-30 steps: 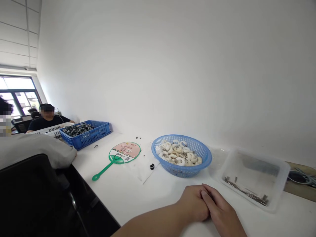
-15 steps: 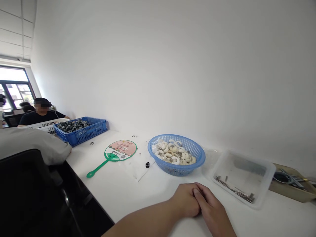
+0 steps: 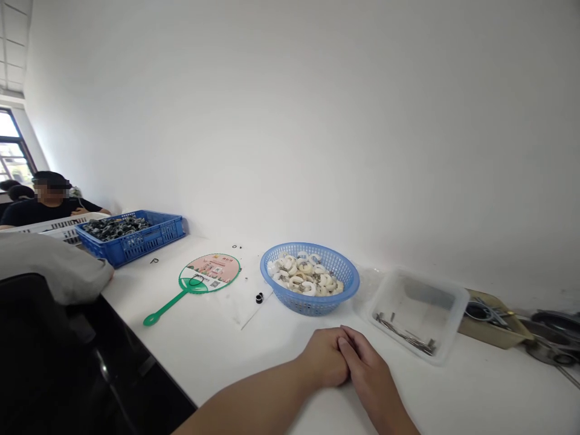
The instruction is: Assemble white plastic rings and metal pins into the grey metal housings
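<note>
White counter (image 3: 217, 344) against a plain white wall, head view. Left hand (image 3: 324, 357) and right hand (image 3: 368, 376) rest on the counter, touching each other. Left fingers (image 3: 336, 356) are curled in, narrow. Right fingers (image 3: 351, 345) are straight and close together, laid against the left knuckles. Can't tell if anything sits under them. Nearest thing is the blue basket (image 3: 312, 304), just beyond the fingers and apart from them, upright on the counter and filled with white rings (image 3: 303, 277). Beyond the fingers and to the right, just beside the basket: clear tub (image 3: 426, 296) with thin metal pins (image 3: 405, 335) lying along its near side. Further right of that, a cardboard tray (image 3: 493, 334) with metal parts, too small to identify. Beyond the fingers to the left, near the basket: small black ring (image 3: 260, 298) on the counter. Further left is a green hand fan (image 3: 212, 270), lying flat, handle toward the counter edge. Well left of the fingers, a blue crate (image 3: 136, 244) of dark parts stands by the wall. A co-worker's grey sleeve (image 3: 49, 269) rests at the counter's left end, well apart from both hands.
</note>
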`<state>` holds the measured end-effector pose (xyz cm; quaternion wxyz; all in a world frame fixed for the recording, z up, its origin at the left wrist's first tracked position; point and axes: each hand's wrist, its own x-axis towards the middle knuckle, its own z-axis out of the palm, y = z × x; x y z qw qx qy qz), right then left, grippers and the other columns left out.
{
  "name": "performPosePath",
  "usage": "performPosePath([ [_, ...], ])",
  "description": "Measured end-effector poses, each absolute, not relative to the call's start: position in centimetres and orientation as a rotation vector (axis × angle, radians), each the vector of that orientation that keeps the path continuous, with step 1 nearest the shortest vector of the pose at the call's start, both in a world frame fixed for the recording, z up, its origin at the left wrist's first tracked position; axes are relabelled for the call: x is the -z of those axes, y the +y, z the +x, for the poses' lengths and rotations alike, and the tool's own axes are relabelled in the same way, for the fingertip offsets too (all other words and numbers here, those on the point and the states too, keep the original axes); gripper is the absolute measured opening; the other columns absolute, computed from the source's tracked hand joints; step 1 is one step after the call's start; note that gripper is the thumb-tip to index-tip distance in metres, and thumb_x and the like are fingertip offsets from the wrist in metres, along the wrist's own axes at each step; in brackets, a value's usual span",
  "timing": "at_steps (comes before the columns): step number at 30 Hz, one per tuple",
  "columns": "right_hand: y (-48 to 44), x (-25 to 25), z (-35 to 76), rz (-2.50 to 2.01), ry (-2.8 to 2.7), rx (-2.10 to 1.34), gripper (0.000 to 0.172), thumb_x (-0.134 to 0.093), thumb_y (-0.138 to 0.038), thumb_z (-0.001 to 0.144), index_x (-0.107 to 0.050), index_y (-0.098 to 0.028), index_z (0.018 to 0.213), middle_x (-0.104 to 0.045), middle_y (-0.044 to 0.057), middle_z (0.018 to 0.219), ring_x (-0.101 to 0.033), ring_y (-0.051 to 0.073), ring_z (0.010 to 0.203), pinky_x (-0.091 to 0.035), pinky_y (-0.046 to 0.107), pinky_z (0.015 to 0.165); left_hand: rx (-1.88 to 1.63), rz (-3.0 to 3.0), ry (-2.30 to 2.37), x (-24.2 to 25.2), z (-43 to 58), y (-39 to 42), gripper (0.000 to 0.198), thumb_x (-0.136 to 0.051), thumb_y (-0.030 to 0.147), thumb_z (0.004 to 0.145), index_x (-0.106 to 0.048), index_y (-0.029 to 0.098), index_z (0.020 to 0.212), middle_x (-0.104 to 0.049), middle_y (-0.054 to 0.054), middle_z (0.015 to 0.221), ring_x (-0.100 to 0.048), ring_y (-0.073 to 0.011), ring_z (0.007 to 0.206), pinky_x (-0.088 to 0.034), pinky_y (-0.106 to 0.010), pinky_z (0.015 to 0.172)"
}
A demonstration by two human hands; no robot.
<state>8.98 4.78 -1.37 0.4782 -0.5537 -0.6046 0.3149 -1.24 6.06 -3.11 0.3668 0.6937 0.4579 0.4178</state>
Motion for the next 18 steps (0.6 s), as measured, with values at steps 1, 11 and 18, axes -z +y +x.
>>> performPosePath([
  [1,4.5,1.2,8.8,-1.351,-1.473,-0.761,0.048,-0.045,-0.052,0.071,-0.059,-0.019,0.103,-0.063,0.007,0.110,-0.055,0.025,0.107,-0.038,0.037,0.097,-1.070,1.782,1.180,3.1,-1.2,6.0,0.017,-0.046,0.016,0.074,-0.061,0.013,0.081,-0.061,-0.001,0.074,-0.050,-0.0121,0.068,-0.042,-0.020,0.060],
  [11,4.9,1.4,9.1,-1.359,-1.476,-0.795,0.049,-0.046,-0.053,0.071,-0.060,-0.019,0.104,-0.063,0.007,0.112,-0.054,0.026,0.108,-0.038,0.038,0.098,-1.081,1.825,1.169,2.5,-1.3,5.9,0.018,-0.048,0.017,0.072,-0.063,0.013,0.081,-0.062,-0.001,0.073,-0.052,-0.0139,0.070,-0.042,-0.022,0.059],
  [18,4.7,1.0,8.9,-1.351,-1.468,-0.795,0.049,-0.045,-0.054,0.072,-0.060,-0.020,0.104,-0.063,0.007,0.111,-0.055,0.026,0.107,-0.038,0.037,0.097,-1.050,1.808,1.211,1.9,-1.4,5.7,0.018,-0.049,0.016,0.070,-0.064,0.013,0.080,-0.063,0.000,0.072,-0.053,-0.0138,0.069,-0.043,-0.021,0.060],
])
